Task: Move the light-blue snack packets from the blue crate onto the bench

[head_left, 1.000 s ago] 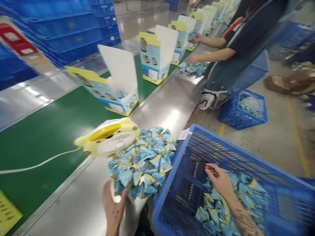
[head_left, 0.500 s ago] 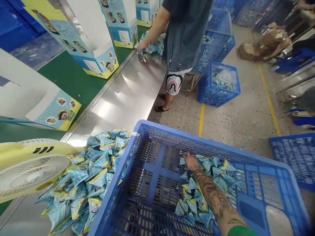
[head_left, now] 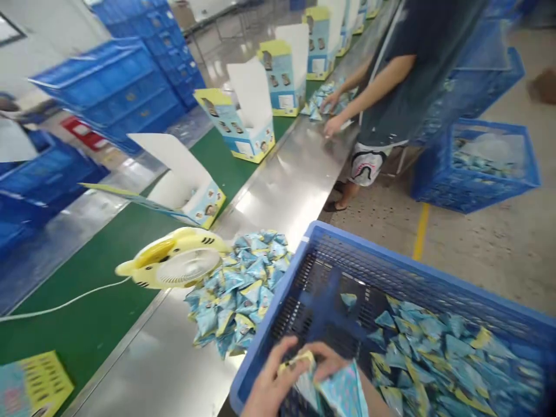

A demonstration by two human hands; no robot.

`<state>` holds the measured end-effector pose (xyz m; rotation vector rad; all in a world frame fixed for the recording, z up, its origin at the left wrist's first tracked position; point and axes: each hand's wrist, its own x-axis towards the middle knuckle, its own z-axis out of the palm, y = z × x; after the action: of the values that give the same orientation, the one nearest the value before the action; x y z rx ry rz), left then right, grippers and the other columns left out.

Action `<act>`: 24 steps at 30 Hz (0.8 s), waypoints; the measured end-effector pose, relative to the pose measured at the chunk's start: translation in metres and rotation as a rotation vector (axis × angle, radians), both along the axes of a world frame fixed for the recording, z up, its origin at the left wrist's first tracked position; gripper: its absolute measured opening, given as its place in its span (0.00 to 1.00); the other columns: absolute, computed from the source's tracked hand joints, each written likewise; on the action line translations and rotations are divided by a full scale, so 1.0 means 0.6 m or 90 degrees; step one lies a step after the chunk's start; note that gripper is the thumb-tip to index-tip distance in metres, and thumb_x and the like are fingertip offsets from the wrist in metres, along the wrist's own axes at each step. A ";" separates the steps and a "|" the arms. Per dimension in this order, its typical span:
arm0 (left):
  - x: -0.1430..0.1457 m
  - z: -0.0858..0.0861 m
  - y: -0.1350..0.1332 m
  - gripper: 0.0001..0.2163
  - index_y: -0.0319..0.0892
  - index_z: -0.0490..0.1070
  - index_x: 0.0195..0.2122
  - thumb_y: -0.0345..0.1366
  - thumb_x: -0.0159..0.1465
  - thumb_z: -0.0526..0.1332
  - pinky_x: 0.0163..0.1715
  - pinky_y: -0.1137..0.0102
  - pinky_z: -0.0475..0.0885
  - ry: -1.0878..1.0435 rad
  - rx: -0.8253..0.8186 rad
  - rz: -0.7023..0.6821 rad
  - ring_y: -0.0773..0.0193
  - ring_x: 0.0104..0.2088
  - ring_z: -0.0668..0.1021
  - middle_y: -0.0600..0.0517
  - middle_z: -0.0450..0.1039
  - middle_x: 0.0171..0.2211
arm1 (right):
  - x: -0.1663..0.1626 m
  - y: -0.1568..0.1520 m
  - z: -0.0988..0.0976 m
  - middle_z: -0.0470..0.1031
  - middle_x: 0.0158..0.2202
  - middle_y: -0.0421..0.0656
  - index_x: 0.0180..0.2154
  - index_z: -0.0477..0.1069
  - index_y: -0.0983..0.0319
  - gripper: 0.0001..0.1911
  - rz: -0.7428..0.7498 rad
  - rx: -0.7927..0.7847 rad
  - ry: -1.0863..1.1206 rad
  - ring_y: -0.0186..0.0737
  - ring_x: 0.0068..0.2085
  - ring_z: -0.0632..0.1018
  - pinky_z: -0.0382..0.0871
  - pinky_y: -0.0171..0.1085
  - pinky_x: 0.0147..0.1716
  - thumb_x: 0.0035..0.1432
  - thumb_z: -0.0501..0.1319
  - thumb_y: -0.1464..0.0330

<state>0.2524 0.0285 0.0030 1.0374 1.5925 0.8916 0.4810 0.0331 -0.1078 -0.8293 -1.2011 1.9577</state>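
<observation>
Fingers [head_left: 278,360] curled around packets [head_left: 336,392], over crate [head_left: 270,315]

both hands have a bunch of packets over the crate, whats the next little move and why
Probably swing the handful left over the crate rim onto the pile on the table. The left hand and right hand grip it at the crate's near left corner, and the pile lies just beyond that rim.
</observation>
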 end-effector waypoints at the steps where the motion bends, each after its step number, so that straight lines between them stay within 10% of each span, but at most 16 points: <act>1: -0.005 -0.004 -0.001 0.18 0.52 0.85 0.42 0.56 0.56 0.73 0.52 0.60 0.80 -0.025 0.020 0.000 0.48 0.50 0.83 0.42 0.83 0.50 | -0.024 -0.004 0.027 0.75 0.62 0.46 0.42 0.82 0.51 0.19 0.038 -0.022 0.028 0.53 0.56 0.81 0.74 0.51 0.60 0.51 0.75 0.50; 6: -0.139 -0.036 -0.026 0.12 0.46 0.80 0.32 0.48 0.57 0.75 0.26 0.73 0.72 -0.276 -0.012 0.198 0.64 0.30 0.79 0.49 0.78 0.33 | -0.106 0.026 0.125 0.73 0.63 0.51 0.51 0.77 0.52 0.29 0.024 -0.085 0.027 0.51 0.51 0.83 0.79 0.45 0.46 0.48 0.77 0.51; 9: -0.205 -0.058 -0.026 0.15 0.47 0.77 0.40 0.44 0.56 0.76 0.28 0.72 0.73 -0.454 -0.053 0.331 0.63 0.32 0.79 0.52 0.77 0.33 | -0.175 0.043 0.160 0.79 0.51 0.50 0.53 0.74 0.53 0.31 0.068 -0.104 0.074 0.45 0.41 0.83 0.77 0.39 0.37 0.50 0.76 0.50; 15: -0.287 -0.118 -0.028 0.19 0.43 0.75 0.33 0.50 0.52 0.77 0.27 0.71 0.72 -0.495 -0.012 0.520 0.66 0.25 0.74 0.56 0.71 0.23 | -0.253 0.061 0.153 0.79 0.52 0.49 0.48 0.80 0.54 0.29 -0.122 -0.026 -0.056 0.48 0.44 0.81 0.78 0.41 0.40 0.48 0.75 0.47; 24: -0.302 -0.258 -0.128 0.21 0.42 0.75 0.33 0.57 0.58 0.72 0.32 0.72 0.68 -0.290 -0.166 0.348 0.66 0.30 0.71 0.55 0.69 0.26 | -0.223 0.135 0.239 0.80 0.47 0.50 0.43 0.79 0.55 0.25 -0.197 0.177 -0.360 0.53 0.46 0.82 0.79 0.46 0.45 0.47 0.77 0.50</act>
<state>0.0711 -0.0481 -0.1517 0.1816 1.5558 1.1443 0.3470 0.1140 0.0354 -1.3757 -1.5100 1.3041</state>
